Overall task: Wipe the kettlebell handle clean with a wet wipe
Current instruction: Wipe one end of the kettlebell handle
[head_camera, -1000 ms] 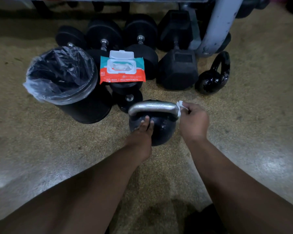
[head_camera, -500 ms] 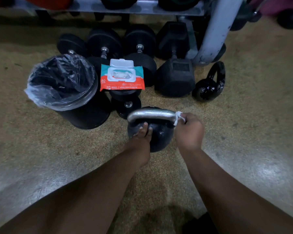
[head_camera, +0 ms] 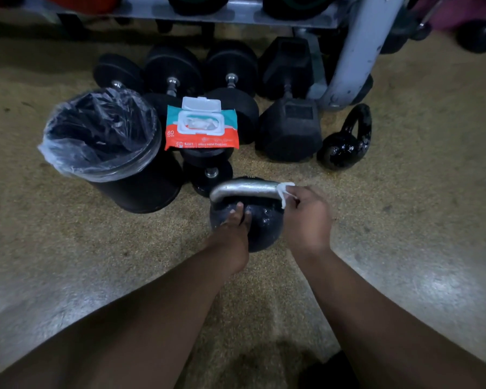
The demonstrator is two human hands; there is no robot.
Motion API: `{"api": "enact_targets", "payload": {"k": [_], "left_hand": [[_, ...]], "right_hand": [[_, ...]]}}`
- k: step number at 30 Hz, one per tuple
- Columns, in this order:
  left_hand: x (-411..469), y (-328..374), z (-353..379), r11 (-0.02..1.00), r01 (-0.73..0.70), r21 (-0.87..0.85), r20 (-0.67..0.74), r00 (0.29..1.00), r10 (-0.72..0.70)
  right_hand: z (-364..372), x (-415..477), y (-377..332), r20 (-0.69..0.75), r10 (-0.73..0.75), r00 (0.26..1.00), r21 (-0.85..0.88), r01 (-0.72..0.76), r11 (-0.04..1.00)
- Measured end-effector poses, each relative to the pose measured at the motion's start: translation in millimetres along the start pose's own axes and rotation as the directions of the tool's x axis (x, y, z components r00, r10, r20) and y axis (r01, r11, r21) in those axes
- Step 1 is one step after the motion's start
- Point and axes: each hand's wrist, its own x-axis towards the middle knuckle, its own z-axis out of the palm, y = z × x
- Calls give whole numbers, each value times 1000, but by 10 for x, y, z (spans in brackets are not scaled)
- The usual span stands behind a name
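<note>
A black kettlebell (head_camera: 264, 220) with a silver handle (head_camera: 244, 189) stands on the floor in the middle of the view. My right hand (head_camera: 306, 217) grips a white wet wipe (head_camera: 284, 193) wrapped round the right end of the handle. My left hand (head_camera: 233, 228) rests on the ball of the kettlebell below the handle, fingers straight against it. Behind, a pack of wet wipes (head_camera: 201, 124) with its lid flipped open lies on top of a dumbbell.
A black bin (head_camera: 141, 189) lined with a plastic bag stands to the left. Several black dumbbells (head_camera: 289, 130) and a small black kettlebell (head_camera: 345, 141) sit behind, at the foot of a grey rack post (head_camera: 357, 51). Bare floor lies to the right.
The view has shifted slightly. My right hand with the wipe stays at the right end of the handle; my left hand keeps resting on the ball.
</note>
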Motion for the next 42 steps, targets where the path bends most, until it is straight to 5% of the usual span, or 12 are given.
{"api": "enact_targets", "payload": {"k": [7,13,18,24,30,35,42], "left_hand": [[-20,9,-9,1000,12,12,11,1000,-12],[-28,28,-12,999,23,27,14,1000,-24],[-49,-29,12,1000,-19,16,-8,1000,19],[-47,-20,0,1000,-9,20,-20,1000,9],[-42,-42,33,1000,-28,2,-28,999,28],[-30,-25,38,1000,7,16,-9,1000,-7],[-38,9,11,1000,12,27,8,1000,-12]], "right_hand": [[0,188,-1,4,158,987,0,-158,987],[-35,73,-27,31,32,999,-55,-30,998],[-92,250,76,81,128,988,-65,-123,990],[-43,91,-9,37,-113,993,-141,117,983],[-57,146,59,26,4,1000,-153,0,988],[-17,87,-52,29,-135,990,-159,138,978],[-8,96,-34,24,-62,998,-165,65,984]]}}
